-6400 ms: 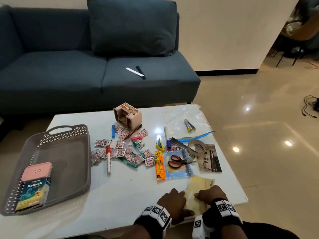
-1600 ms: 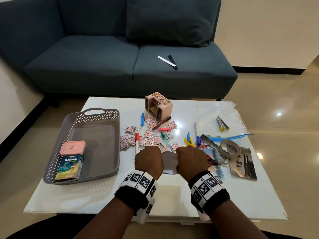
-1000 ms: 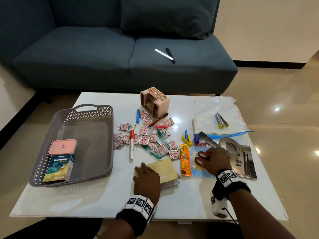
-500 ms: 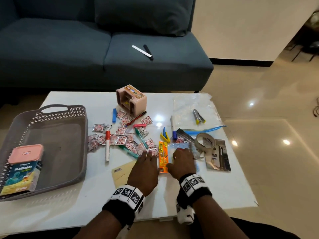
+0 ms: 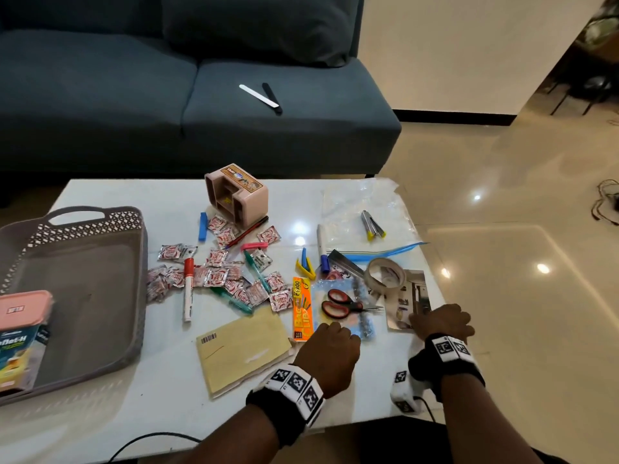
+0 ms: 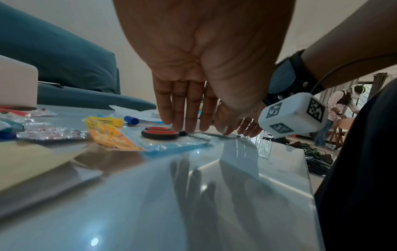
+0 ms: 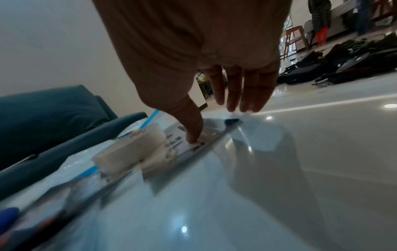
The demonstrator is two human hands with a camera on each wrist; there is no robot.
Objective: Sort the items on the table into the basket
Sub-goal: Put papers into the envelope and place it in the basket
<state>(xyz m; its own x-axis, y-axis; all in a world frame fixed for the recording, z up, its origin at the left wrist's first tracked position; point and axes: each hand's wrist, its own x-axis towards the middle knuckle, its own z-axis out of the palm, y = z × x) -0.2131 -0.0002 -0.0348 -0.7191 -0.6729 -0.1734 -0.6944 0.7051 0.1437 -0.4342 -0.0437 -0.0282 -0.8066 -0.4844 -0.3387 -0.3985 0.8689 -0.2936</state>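
The grey basket [image 5: 132,296] stands at the table's left and holds a pink-lidded box [image 5: 23,308] and a carton. My left hand [image 5: 331,331] hovers at the near edge of a blue plastic packet [image 5: 348,324] bearing red-handled scissors [image 5: 338,304]. Its straight fingers [image 6: 182,122] point down beside the scissors [image 6: 160,133]. My right hand [image 5: 427,321] rests on the near corner of a photo print [image 5: 410,296]; the thumb [image 7: 192,134] presses the print [image 7: 182,144] while the other fingers stay straight past its edge. A tape roll [image 7: 133,144] lies on the print.
A tan envelope [image 5: 241,349] lies left of my left hand, an orange pack [image 5: 301,308] beside it. Sachets, pens and a marker [image 5: 187,289] are strewn mid-table. A pink organiser [image 5: 237,195], a clear bag [image 5: 361,216] and a blue sofa stand behind.
My right hand has moved right from the scissors packet to the photo print. My left hand has shifted right from the sachets to the packet's near edge. The envelope lies free.
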